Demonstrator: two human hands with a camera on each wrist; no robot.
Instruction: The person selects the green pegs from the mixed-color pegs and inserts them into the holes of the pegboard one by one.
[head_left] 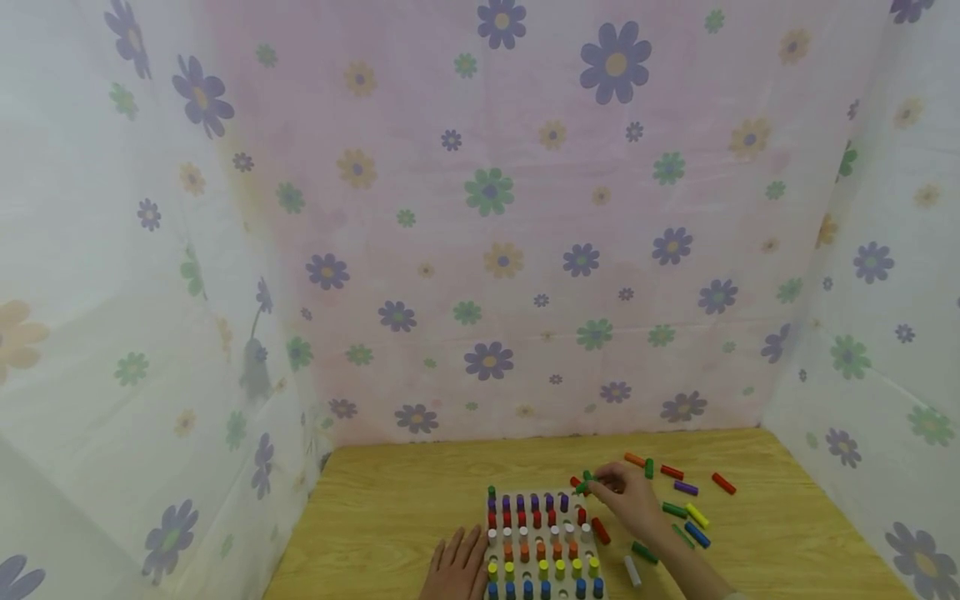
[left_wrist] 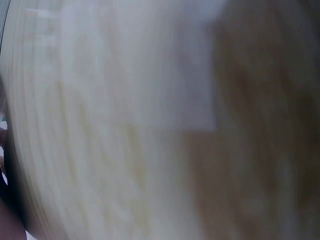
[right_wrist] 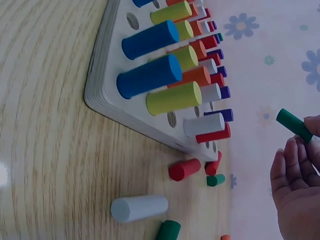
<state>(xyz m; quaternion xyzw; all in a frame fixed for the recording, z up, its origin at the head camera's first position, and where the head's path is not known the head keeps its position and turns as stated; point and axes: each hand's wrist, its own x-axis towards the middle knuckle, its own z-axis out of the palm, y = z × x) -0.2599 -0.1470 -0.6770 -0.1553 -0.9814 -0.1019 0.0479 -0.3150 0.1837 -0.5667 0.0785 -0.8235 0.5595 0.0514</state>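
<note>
In the head view, a pale wooden pegboard (right_wrist: 111, 67) stands on the table, filled with rows of coloured pegs. One green peg (head_left: 492, 492) is in its back left corner, with purple, red, white, orange, yellow and blue rows nearer. My right hand (head_left: 628, 498) pinches a green peg (right_wrist: 294, 125) between thumb and fingertips, above the board's back right corner. Its other fingers extend below the peg in the right wrist view. My left hand (head_left: 457, 567) lies flat with fingers extended along the board's left side. Several holes between the pegs are bare.
Loose pegs lie right of the board on the wooden table (head_left: 390, 500), including a white peg (head_left: 632, 571), a red peg (head_left: 601, 531), a yellow peg (head_left: 697, 515) and a blue peg (head_left: 697, 534). Flowered cloth (head_left: 420, 217) walls off the back and sides. The left wrist view is blurred.
</note>
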